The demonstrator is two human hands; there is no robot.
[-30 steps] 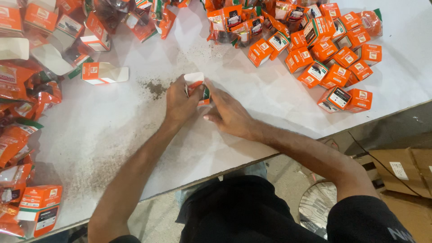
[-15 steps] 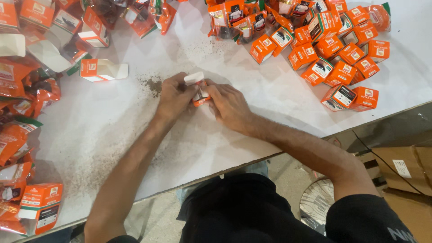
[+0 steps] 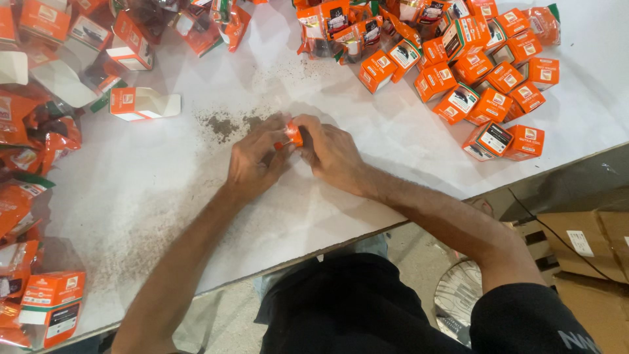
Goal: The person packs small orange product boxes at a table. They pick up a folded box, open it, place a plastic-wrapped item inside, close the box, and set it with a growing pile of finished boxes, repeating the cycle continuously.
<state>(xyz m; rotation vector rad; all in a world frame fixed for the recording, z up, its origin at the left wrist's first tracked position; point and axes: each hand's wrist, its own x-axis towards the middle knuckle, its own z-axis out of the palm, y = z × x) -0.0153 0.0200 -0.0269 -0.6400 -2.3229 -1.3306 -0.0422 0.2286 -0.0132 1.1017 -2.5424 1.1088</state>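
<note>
Carton, small and orange, sits between both hands near the middle of the white table, pressed low against the tabletop, which seems to serve as a firm base for working the cardboard. Left hand wraps it from about 8 o'clock with fingers curled over its near side, while right hand closes on it from 4 o'clock, thumb and fingertips pinching its top; both grasp the carton, so only a sliver of orange with a pale patch shows between the knuckles, and whether its flaps are open or closed cannot be told. Just beyond the hands, at 11 o'clock, lies a scatter of dark powder on the table, likely spilled from the packing. At 10 o'clock an open box lies on its side with its white inside showing. A heap of boxes of the same orange kind spreads at 2 o'clock, within reach of the right arm. Orange pouches crowd the table's left edge at 9 o'clock, near the left arm.
</note>
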